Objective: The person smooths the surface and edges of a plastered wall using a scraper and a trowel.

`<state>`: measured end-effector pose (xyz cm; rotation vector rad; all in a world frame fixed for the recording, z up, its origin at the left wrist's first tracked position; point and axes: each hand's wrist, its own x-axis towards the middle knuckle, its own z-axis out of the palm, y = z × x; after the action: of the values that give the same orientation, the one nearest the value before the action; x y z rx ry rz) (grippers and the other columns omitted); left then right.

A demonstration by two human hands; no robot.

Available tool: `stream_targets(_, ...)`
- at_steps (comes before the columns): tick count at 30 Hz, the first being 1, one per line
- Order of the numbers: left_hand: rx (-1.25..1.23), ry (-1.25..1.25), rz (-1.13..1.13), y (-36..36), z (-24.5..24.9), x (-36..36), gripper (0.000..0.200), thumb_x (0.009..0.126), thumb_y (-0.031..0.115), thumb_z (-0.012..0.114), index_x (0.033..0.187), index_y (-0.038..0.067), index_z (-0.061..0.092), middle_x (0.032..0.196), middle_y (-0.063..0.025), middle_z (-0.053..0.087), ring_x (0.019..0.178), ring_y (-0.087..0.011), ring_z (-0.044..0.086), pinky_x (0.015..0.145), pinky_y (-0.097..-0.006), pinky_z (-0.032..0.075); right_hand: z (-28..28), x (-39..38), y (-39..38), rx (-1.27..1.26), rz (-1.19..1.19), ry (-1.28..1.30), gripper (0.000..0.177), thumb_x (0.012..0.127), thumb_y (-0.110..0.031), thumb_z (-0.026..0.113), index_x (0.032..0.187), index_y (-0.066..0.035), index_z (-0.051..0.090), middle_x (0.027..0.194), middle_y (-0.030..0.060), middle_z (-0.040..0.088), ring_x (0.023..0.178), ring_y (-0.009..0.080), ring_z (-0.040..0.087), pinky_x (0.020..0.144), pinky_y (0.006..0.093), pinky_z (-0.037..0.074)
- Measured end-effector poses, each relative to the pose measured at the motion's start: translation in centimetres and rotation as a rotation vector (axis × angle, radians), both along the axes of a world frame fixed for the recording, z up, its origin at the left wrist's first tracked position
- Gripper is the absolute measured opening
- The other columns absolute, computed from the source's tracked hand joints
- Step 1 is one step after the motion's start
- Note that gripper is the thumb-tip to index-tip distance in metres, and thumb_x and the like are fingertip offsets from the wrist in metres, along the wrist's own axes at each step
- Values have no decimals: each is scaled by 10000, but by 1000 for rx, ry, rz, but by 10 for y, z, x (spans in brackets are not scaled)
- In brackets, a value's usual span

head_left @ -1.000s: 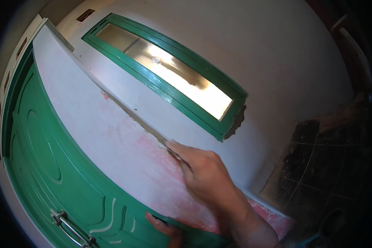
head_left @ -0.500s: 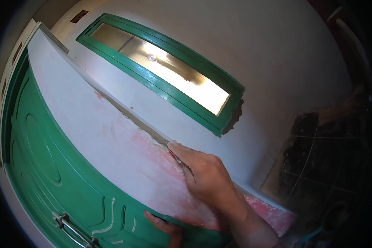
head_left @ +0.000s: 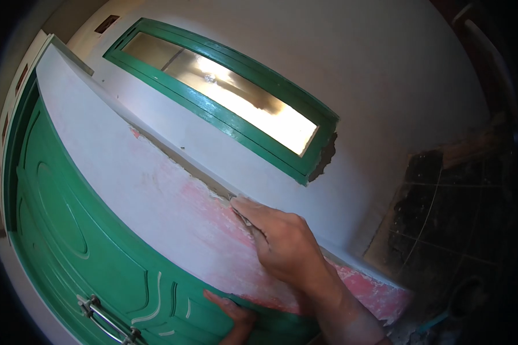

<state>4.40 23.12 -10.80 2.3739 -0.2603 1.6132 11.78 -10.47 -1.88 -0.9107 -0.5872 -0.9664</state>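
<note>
My right hand (head_left: 285,244) presses a thin metal scraper (head_left: 240,214) against the front corner of a plastered ledge (head_left: 172,150) above a green door (head_left: 69,230). Only a sliver of the blade shows under my forefinger. The band of wall (head_left: 155,201) below the ledge is white on the left and pink-red around my hand. My left hand (head_left: 235,315) is low in the view, with its fingers hooked over the top edge of the green door; most of it is hidden.
A green-framed transom window (head_left: 230,98) with lit frosted glass sits above the ledge. Broken plaster (head_left: 323,160) shows at its right corner. A metal door handle (head_left: 106,322) is at lower left. Dark, rough wall (head_left: 443,213) lies to the right.
My right hand has stayed at almost the same spot on the ledge corner. My left hand's fingers have shifted slightly right along the door top. The view has drifted a little.
</note>
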Motion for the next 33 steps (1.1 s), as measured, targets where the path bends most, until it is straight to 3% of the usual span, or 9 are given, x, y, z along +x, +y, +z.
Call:
stream_targets(2, 2, 29, 34, -1, 2, -4, 1009, 1126, 581, 428, 1692, -140, 6, 1764, -372, 52, 1639, -500, 121, 1342, -585, 88, -2, -2, -2, -3, -21, 2, 368, 949, 56, 639, 1286, -13, 770, 1290, 231, 759, 1206, 387, 745, 1067, 420, 601)
stream_targets(7, 139, 84, 168, -3, 7, -9, 1028, 1122, 592, 411, 1688, -144, -30, 1757, -367, 72, 1638, -490, 139, 1343, -573, 89, -57, -22, -13, -101, 88, 128, 455, 923, 109, 576, 1345, 22, 723, 1364, 262, 721, 1297, 412, 691, 1137, 458, 556)
stream_targets(10, -55, 101, 18, -24, 8, -13, 1070, 1092, 536, 514, 1679, -154, -56, 1739, -369, 109, 1627, -488, 165, 1341, -568, 97, -52, -18, -10, -52, 106, 139, 416, 947, 90, 613, 1343, 23, 723, 1362, 261, 723, 1295, 411, 693, 1125, 453, 565)
stream_targets(14, -24, 117, 126, -11, -4, -15, 1188, 1003, 482, 674, 1671, -163, -67, 1730, -360, 143, 1620, -477, 192, 1338, -565, 116, -35, -12, -13, 37, 102, 135, 405, 963, 73, 633, 1356, 20, 715, 1360, 272, 719, 1288, 416, 696, 1113, 451, 572)
stream_targets(19, -12, 204, 138, -21, -7, -14, 935, 1141, 517, 259, 1667, -186, -62, 1769, -404, -53, 1673, -488, -43, 1359, -565, -9, -17, -8, -13, 89, -49, 63, 363, 979, 61, 634, 1318, 0, 752, 1292, 260, 753, 1191, 403, 755, 1056, 429, 604)
stream_targets(20, -40, 239, 178, -34, -3, -21, 938, 1138, 520, 260, 1668, -183, -64, 1771, -400, -60, 1675, -483, -44, 1361, -563, -6, -15, -7, -10, 38, -59, 52, 363, 973, 63, 638, 1309, -4, 757, 1290, 252, 755, 1196, 399, 753, 1062, 432, 603)
stream_targets(25, -135, 306, 190, -29, -6, -22, 1116, 1069, 582, 481, 1677, -159, -90, 1778, -378, -29, 1675, -456, 11, 1366, -557, 30, -32, -10, -5, -116, -46, 41, 513, 873, 127, 525, 1325, 12, 738, 1342, 264, 732, 1276, 417, 702, 1132, 472, 561)
stream_targets(29, -159, 271, 110, -36, -5, -17, 1315, 964, 606, 692, 1680, -139, -121, 1774, -355, 33, 1655, -446, 106, 1364, -559, 75, -31, -12, -9, -109, -73, 75, 353, 937, 64, 656, 1254, -28, 780, 1278, 204, 771, 1224, 366, 742, 1073, 430, 602)
stream_targets(33, -152, 306, 291, -40, -7, -27, 1360, 943, 610, 732, 1685, -112, -149, 1772, -326, 74, 1637, -429, 168, 1359, -559, 104, -20, -6, -9, -98, -100, 34, 356, 932, 70, 654, 1248, -31, 783, 1266, 199, 777, 1206, 372, 749, 1062, 431, 608)
